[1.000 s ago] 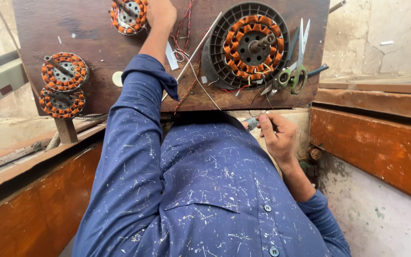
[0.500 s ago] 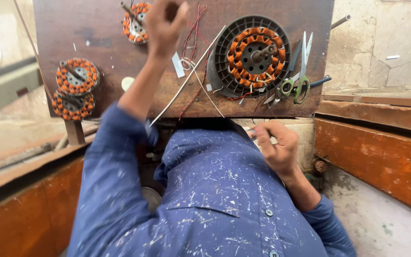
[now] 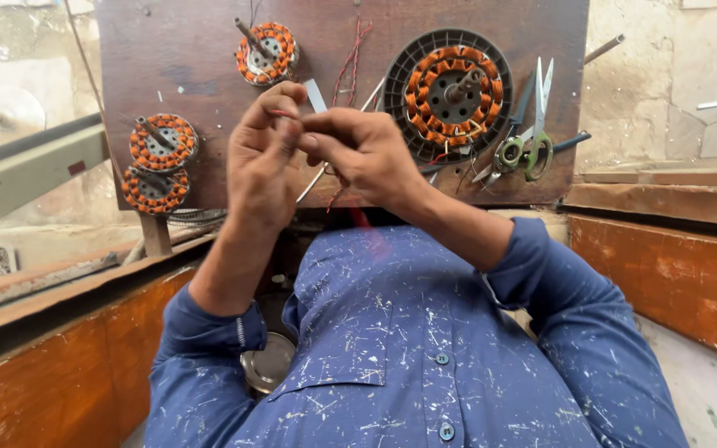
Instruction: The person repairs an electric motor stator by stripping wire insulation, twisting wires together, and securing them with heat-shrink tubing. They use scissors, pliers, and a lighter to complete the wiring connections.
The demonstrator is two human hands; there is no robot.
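My left hand [image 3: 260, 162] and my right hand [image 3: 363, 151] are raised together in front of a dark wooden board [image 3: 201, 58]. Their fingertips meet and pinch a thin red wire [image 3: 280, 113]. A bit of red wire hangs below my right hand. Behind the hands, on the board, lies a large round stator with orange copper windings [image 3: 451, 90] in a black ribbed frame. A smaller wound stator [image 3: 267, 51] lies further up the board. More red wires [image 3: 350, 58] trail across the board between the two stators.
Two small wound stators [image 3: 158, 162] sit at the board's left edge. Scissors with green handles [image 3: 533, 133] and pliers lie right of the large stator. Orange-brown wooden planks [image 3: 674, 274] flank my body. A grey beam [image 3: 26, 170] crosses the left side. A metal lid [image 3: 269, 365] lies below.
My left hand came back from the small upper stator and my right hand rose from the board's near edge. Both now meet in front of the board, pinching the red wire.
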